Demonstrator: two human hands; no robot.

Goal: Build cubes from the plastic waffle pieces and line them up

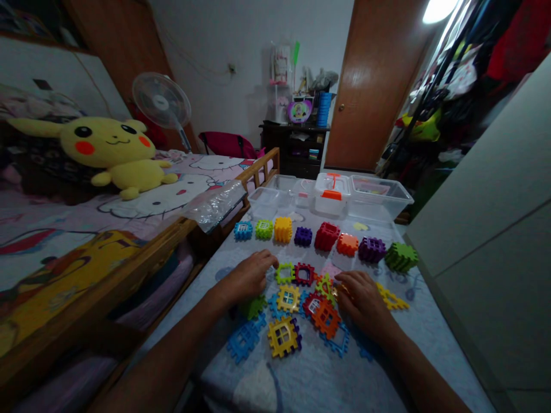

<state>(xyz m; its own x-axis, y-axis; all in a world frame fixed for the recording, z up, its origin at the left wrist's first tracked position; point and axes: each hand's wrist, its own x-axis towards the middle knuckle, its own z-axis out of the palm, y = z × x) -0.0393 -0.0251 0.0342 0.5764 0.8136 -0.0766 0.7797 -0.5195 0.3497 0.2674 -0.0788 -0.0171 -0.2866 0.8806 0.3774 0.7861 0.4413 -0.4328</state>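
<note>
My left hand [253, 274] hovers just left of a lime square frame [284, 273], fingers loosely bent and no piece seen in them. Under its wrist lies a dark green piece [253, 307]. My right hand [360, 295] is bent around an orange-yellow interlocking tile [349, 290], partly hidden by the fingers. Between the hands lie loose plastic building tiles: a dark red frame [305, 274], a lime piece [325, 288], a yellow window tile [288, 299] and an orange window tile [326, 319]. Nearer me are another yellow window tile [283, 337] and a blue one [244, 341].
Behind the loose tiles stands a row of colour-sorted stacks, from blue [243, 230] to green [401, 257]. Clear plastic bins [379, 201] and a lidded box [332, 192] line the table's far end. A wooden bed rail [163, 246] runs along the left, a pale cabinet along the right.
</note>
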